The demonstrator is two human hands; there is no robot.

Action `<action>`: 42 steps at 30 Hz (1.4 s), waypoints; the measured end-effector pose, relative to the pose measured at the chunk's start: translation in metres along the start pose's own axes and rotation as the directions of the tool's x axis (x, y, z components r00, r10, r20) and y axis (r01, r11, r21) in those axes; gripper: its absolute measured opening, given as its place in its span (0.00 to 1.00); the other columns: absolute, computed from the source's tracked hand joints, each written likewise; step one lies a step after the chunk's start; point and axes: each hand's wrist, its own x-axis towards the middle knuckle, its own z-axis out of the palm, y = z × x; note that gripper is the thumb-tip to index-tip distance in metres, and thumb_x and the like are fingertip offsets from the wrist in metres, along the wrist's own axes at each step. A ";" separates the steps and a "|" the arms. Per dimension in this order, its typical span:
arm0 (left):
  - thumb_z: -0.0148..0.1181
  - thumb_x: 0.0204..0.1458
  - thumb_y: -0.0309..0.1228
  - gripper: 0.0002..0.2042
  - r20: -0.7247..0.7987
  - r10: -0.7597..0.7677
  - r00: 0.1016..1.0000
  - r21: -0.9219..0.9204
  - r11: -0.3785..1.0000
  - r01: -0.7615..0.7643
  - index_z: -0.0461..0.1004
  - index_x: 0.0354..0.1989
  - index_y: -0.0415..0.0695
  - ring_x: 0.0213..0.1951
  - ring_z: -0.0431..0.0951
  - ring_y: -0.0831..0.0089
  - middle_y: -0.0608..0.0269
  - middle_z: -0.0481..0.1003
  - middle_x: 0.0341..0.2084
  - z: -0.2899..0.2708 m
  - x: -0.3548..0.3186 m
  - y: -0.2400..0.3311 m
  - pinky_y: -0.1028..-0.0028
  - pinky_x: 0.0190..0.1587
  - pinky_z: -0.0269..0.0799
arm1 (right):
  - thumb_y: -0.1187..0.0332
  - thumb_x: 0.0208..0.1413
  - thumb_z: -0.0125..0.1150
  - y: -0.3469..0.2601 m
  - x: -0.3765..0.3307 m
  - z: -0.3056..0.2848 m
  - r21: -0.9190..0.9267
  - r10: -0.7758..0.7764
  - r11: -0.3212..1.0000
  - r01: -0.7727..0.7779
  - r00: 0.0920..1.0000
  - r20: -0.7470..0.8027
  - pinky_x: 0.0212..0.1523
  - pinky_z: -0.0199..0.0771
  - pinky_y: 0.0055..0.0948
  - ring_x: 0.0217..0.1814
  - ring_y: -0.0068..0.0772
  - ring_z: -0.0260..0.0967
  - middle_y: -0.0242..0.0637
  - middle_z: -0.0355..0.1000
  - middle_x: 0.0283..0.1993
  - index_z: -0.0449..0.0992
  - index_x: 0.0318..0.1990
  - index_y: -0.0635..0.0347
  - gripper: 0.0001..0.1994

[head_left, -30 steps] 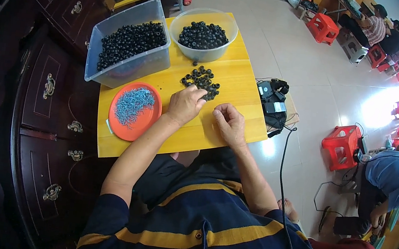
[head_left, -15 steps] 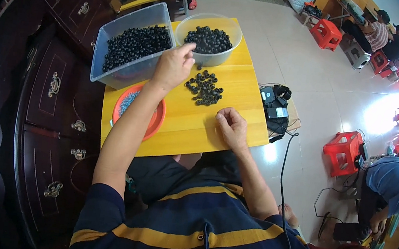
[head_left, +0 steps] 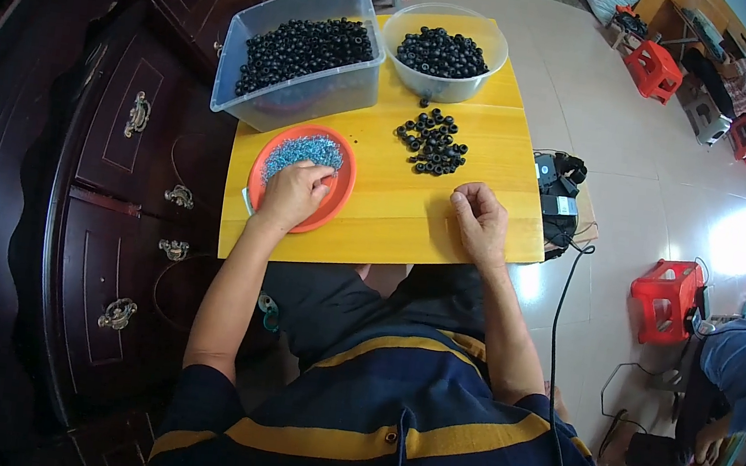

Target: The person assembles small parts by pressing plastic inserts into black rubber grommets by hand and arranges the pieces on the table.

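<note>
My left hand [head_left: 294, 194] is over the orange-red dish [head_left: 334, 212], its fingertips pinched at the edge of a heap of small bluish, metallic-looking pieces [head_left: 306, 152]. What the pinch holds, if anything, is hidden. On the right side of the yellow table [head_left: 374, 224], my right hand [head_left: 481, 225] rests with its fingers curled and thumb against them; I cannot make out anything inside. Just beyond it lies a loose group of small black ring-like parts [head_left: 439, 148], with one [head_left: 424, 103] apart behind them.
A clear rectangular bin [head_left: 307, 90] and a round clear tub [head_left: 437, 86], both full of black parts, stand at the back of the table. Dark drawers [head_left: 115, 136] border the left. Black devices with a cable [head_left: 561, 205] sit right of the table. Red stools [head_left: 663, 301] and other people are farther right.
My left hand has come back from the round tub to the dish of bluish pieces, fingers now pinched there. My right hand stays curled at the table. The whole view has shifted.
</note>
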 end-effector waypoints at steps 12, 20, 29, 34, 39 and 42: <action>0.66 0.49 0.26 0.08 -0.046 0.025 0.999 0.038 0.999 -0.023 0.81 0.38 0.43 0.34 0.80 0.55 0.56 0.78 0.31 0.005 -0.012 -0.010 0.60 0.38 0.76 | 0.71 0.61 0.63 0.002 0.000 -0.001 -0.088 -0.021 0.996 0.020 1.000 -0.008 0.32 0.71 0.21 0.27 0.15 0.67 0.27 0.71 0.26 0.76 0.36 0.64 0.06; 0.66 0.48 0.26 0.08 -0.138 -0.053 0.989 -0.012 0.999 0.052 0.82 0.38 0.44 0.35 0.80 0.55 0.56 0.78 0.32 0.002 -0.009 -0.008 0.60 0.38 0.76 | 0.70 0.60 0.64 0.008 0.000 -0.003 -0.082 -0.003 0.997 0.002 1.000 -0.014 0.33 0.71 0.21 0.29 0.16 0.67 0.27 0.71 0.26 0.76 0.36 0.63 0.06; 0.65 0.50 0.30 0.04 -0.066 0.089 0.994 0.193 0.978 -0.075 0.82 0.33 0.45 0.35 0.80 0.54 0.57 0.77 0.31 0.011 0.001 -0.010 0.57 0.38 0.77 | 0.70 0.61 0.64 0.004 0.000 -0.002 -0.047 0.004 0.999 -0.005 1.000 -0.014 0.34 0.71 0.20 0.30 0.15 0.68 0.26 0.72 0.27 0.76 0.37 0.63 0.06; 0.63 0.51 0.30 0.03 -0.036 0.097 0.995 0.203 0.975 -0.088 0.81 0.30 0.45 0.34 0.80 0.54 0.57 0.77 0.31 0.011 0.005 -0.010 0.56 0.37 0.77 | 0.71 0.62 0.63 0.003 0.000 -0.003 -0.093 0.010 0.996 -0.009 1.000 0.015 0.36 0.69 0.16 0.32 0.12 0.65 0.23 0.70 0.31 0.75 0.37 0.63 0.05; 0.61 0.51 0.30 0.04 0.011 0.089 0.996 0.302 0.949 -0.089 0.79 0.29 0.44 0.34 0.80 0.53 0.57 0.77 0.30 0.007 0.007 -0.003 0.55 0.37 0.77 | 0.71 0.61 0.64 0.003 0.001 -0.001 -0.080 0.003 0.997 -0.002 1.000 0.010 0.35 0.70 0.18 0.31 0.13 0.67 0.25 0.72 0.29 0.76 0.37 0.63 0.05; 0.61 0.50 0.28 0.03 -0.006 0.113 0.994 0.225 0.968 -0.108 0.77 0.28 0.43 0.31 0.80 0.53 0.56 0.76 0.27 0.001 0.004 -0.003 0.57 0.35 0.76 | 0.70 0.60 0.64 0.004 0.001 -0.002 -0.087 -0.012 0.996 0.011 1.000 -0.011 0.33 0.71 0.20 0.29 0.15 0.68 0.27 0.73 0.28 0.76 0.37 0.63 0.06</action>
